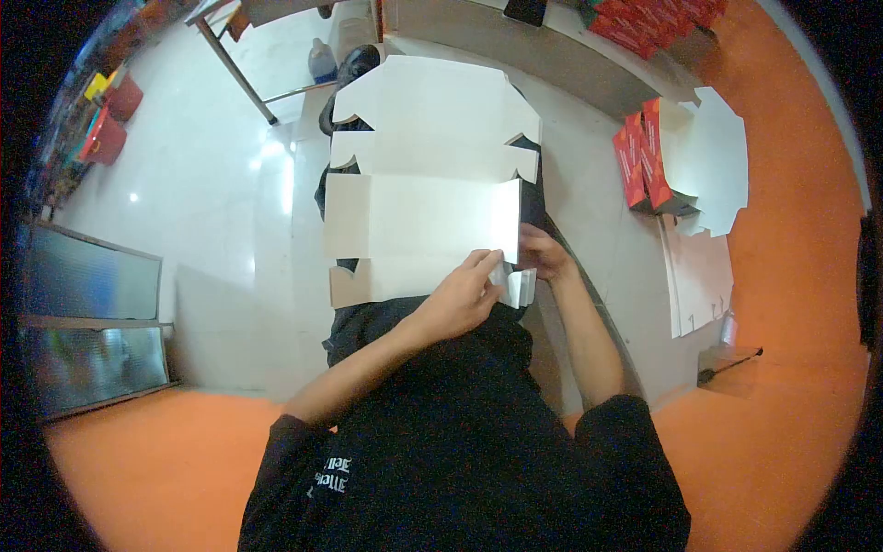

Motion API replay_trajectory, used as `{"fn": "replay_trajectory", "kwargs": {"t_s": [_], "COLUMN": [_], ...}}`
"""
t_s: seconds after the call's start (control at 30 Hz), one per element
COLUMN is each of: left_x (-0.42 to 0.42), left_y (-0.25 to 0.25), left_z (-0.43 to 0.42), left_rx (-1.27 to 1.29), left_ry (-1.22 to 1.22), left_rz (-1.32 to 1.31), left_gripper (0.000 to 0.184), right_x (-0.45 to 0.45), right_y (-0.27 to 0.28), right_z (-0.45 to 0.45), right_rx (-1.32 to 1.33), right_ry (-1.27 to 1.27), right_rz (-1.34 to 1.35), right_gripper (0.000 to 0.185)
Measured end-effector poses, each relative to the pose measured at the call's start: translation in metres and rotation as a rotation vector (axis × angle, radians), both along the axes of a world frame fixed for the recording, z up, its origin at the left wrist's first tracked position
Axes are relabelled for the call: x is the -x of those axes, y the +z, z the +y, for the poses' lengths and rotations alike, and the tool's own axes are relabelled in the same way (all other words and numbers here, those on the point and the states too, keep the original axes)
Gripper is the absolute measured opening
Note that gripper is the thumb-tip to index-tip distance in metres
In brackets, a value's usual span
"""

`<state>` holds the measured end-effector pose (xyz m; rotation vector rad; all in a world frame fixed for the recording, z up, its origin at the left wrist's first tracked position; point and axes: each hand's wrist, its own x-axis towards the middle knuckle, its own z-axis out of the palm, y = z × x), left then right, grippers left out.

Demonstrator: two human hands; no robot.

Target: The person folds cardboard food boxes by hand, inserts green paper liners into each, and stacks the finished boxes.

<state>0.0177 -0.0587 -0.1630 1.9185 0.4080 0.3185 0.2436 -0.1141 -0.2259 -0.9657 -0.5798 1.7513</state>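
Observation:
Across my lap lies an unfolded cardboard box blank (441, 216), its pale inner side up and its notched flaps spread out. My left hand (460, 299) has its fingers bent and pressed together on the near right corner of the blank, by a small folded tab. Outside the same edge is my right hand (545, 253), fingers curled against the raised right side flap (507, 221). That flap hides part of the right fingers. The left side flap of the blank stands slightly raised, with no hand on it.
To the right, red printed boxes (641, 161) stand beside another open blank (713, 166), with flat white sheets (696, 281) below them. More red packs (653, 23) lie at the top right. A metal-legged table (235, 69) and red containers (104, 138) are at left.

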Motion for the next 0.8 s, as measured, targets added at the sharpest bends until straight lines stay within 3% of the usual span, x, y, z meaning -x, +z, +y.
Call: {"fn": "replay_trajectory", "kwargs": {"t_s": [0.17, 0.4, 0.63, 0.73, 0.8], "left_x": [-0.006, -0.011, -0.006, 0.007, 0.01], "left_y": [0.004, -0.009, -0.01, -0.007, -0.002], "left_z": [-0.001, 0.01, 0.013, 0.006, 0.005], "left_rx": [0.002, 0.53, 1.068, 1.061, 0.739], "left_ry": [-0.031, 0.045, 0.225, 0.285, 0.349], "left_rz": [0.025, -0.03, -0.093, -0.093, -0.033], "left_gripper": [0.056, 0.053, 0.054, 0.055, 0.059], "right_x": [0.012, 0.011, 0.022, 0.024, 0.025], "right_y": [0.013, 0.011, 0.032, 0.032, 0.032], "right_z": [-0.001, 0.019, 0.033, 0.036, 0.037], "right_rx": [0.037, -0.014, 0.048, 0.071, 0.053], "right_ry": [-0.117, 0.026, 0.001, 0.006, 0.002], "right_rz": [-0.048, -0.271, -0.298, -0.325, -0.341], "right_gripper": [0.045, 0.04, 0.033, 0.03, 0.028]}}
